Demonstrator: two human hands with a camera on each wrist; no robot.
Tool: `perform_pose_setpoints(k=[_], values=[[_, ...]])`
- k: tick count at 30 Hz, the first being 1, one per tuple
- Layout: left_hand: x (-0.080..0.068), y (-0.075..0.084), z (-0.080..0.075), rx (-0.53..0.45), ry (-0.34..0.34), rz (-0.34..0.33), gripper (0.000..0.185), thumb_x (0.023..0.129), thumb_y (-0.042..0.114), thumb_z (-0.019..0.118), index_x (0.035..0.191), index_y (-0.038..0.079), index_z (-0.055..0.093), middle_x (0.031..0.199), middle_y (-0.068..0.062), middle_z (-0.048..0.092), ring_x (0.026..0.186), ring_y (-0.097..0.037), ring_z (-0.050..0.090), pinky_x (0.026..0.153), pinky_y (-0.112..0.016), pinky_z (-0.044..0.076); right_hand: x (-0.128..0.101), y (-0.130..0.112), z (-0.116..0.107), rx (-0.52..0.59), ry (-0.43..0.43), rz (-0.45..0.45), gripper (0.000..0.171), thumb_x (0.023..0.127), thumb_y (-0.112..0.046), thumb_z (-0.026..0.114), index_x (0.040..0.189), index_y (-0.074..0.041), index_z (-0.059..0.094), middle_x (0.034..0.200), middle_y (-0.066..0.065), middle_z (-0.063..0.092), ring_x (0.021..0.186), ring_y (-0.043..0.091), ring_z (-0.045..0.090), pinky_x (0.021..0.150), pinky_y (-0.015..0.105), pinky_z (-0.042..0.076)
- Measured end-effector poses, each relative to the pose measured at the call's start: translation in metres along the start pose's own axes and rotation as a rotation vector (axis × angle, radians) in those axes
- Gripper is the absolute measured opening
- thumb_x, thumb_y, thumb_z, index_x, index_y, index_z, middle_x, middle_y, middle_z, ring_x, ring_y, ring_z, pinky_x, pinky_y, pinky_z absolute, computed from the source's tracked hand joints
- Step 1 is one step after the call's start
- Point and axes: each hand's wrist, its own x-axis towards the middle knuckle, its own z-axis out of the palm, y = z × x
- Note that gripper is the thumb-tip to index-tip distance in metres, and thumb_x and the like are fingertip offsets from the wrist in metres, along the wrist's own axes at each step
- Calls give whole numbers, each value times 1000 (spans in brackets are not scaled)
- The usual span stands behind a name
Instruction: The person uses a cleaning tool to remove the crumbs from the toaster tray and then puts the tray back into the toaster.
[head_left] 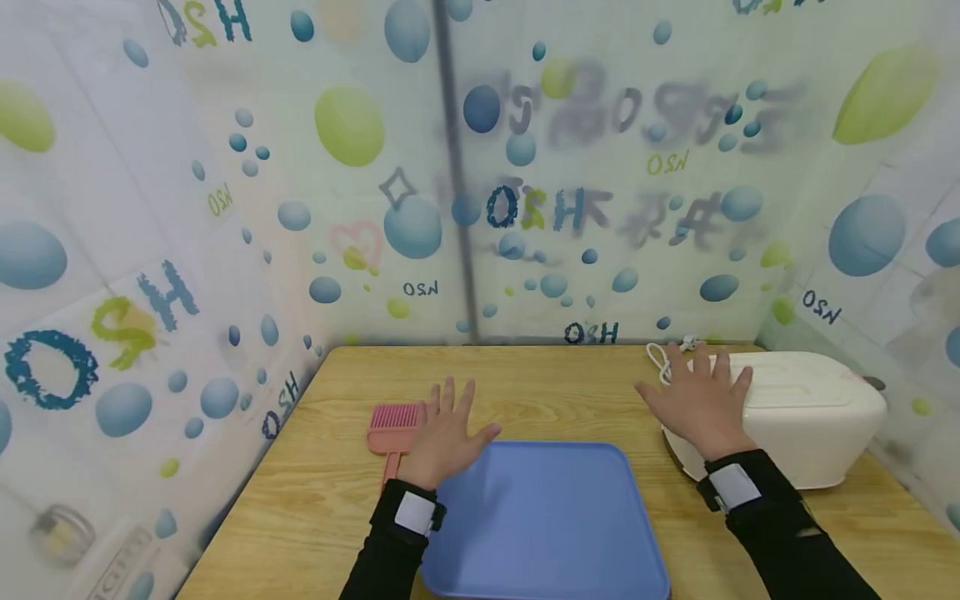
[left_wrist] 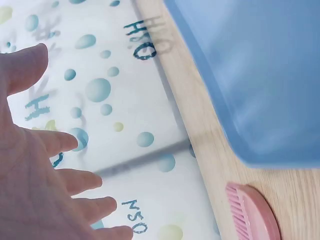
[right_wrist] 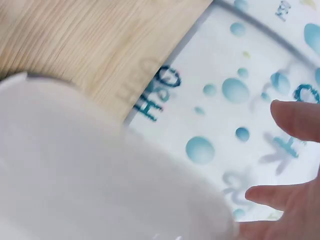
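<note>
Down at six o'clock, closest to the lens, sits the blue tray (head_left: 547, 517), flat on the wooden table (head_left: 315, 500) with its near edge running out of the head view. Both forearms come up from the bottom in black sleeves, each with a wrist strap. Left hand (head_left: 444, 432) is out at about ten o'clock from the tray's middle, fingers spread wide and straight, holding nothing, palm down over the tray's far left corner; whether it actually touches the rim I cannot tell. Just beyond it, at nine o'clock of that hand, lies the pink comb (head_left: 393, 421), teeth end away from us, handle pointing back toward the tray's left edge (the wrist partly covers it). The left wrist view confirms it: splayed fingers (left_wrist: 60, 142) in the air, tray (left_wrist: 260, 75) on one side, comb (left_wrist: 250, 212) beside it on the wood.

Over at two o'clock, the right hand (head_left: 697, 402) is spread wide too, fingers straight, lying over the left end of the white box (head_left: 810, 408), gripping nothing. A white cord (head_left: 662, 360) loops at the box's far left corner, near the fingertips. The right wrist view shows the box (right_wrist: 90, 170) filling the frame, blurred, with open fingers (right_wrist: 295, 120) beyond it. Bubble-print sheeting (head_left: 525, 208) walls in the table on three sides.
</note>
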Motion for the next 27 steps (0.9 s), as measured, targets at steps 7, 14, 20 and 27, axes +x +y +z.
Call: perform_pose_setpoints(k=[7,14,20,27], values=[[17,20,8,-8,-63,21,80,102,57,48,162,11,23,166,-25,12,153,-46,6,120,-65,10,-1,27,-10,-27,2,53,83,96,-47,60,148,11,34,145,52,14,138,71,0,103,83,-8],[39,49,28,-85,-204,73,73,105,54,45,160,10,29,166,-21,20,152,-40,18,120,-57,22,-5,31,-7,-92,-9,61,80,94,-37,63,148,13,33,140,52,23,131,71,17,103,82,7],[54,72,54,-221,-270,100,67,106,51,46,155,5,40,158,-17,39,147,-35,35,115,-50,35,-7,31,-5,-139,-13,47,77,92,-28,66,148,14,33,142,53,23,131,70,20,103,81,13],[66,100,77,-366,-314,103,61,107,48,46,149,4,49,147,-13,54,136,-29,50,106,-42,46,-9,29,-7,-156,-21,55,77,94,-27,66,149,13,31,145,52,21,133,69,20,105,81,13]])
